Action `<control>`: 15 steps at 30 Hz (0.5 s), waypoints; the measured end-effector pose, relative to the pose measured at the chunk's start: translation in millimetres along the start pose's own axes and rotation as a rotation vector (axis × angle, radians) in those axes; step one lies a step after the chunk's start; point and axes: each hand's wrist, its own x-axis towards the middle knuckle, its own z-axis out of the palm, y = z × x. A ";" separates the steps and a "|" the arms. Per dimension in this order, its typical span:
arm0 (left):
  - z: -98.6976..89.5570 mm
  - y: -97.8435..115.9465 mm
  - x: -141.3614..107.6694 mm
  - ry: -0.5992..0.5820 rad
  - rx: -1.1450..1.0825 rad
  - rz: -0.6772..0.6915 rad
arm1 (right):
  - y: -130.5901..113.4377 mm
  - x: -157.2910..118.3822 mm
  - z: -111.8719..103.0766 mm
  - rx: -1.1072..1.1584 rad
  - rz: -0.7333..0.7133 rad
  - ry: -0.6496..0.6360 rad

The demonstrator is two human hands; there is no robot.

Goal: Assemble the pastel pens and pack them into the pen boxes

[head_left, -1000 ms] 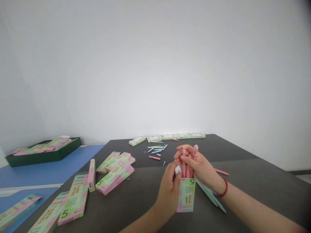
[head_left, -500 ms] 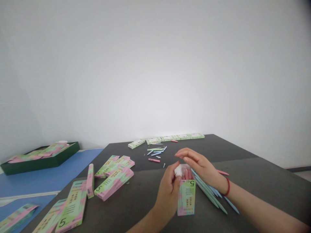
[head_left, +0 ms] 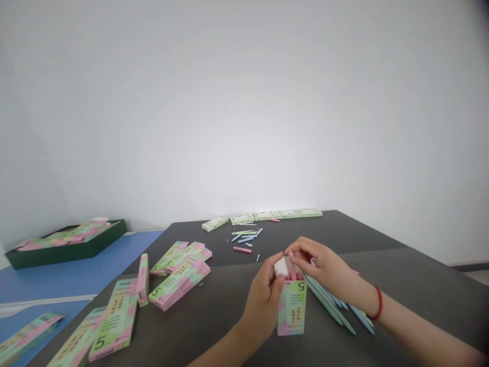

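Observation:
My left hand (head_left: 263,293) grips the left side of a green and pink box (head_left: 292,308) marked 5, its open end facing away from me. Pink pens (head_left: 293,270) stick out of that opening beside a white flap. The fingers of my right hand (head_left: 319,265), with a red band at the wrist, are pinched on one pink pen at the opening. Under and beside my right hand lie several green pens (head_left: 328,306) and blue pens (head_left: 361,318).
Several green and pink boxes (head_left: 179,283) lie at the left of the black table (head_left: 229,316). Small pens and parts (head_left: 246,237) are scattered farther back, before a row of pale green boxes (head_left: 265,216). A dark green tray (head_left: 69,250) holds packaging on a blue surface (head_left: 114,255).
My right hand has closed its fingers on a pink pen at the box's opening, where it was arched above before. My left hand keeps its hold on the box.

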 end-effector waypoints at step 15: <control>-4.8 2.5 -5.6 -0.045 -0.018 -0.008 | -6.9 -14.2 -3.2 -0.316 -0.172 -0.092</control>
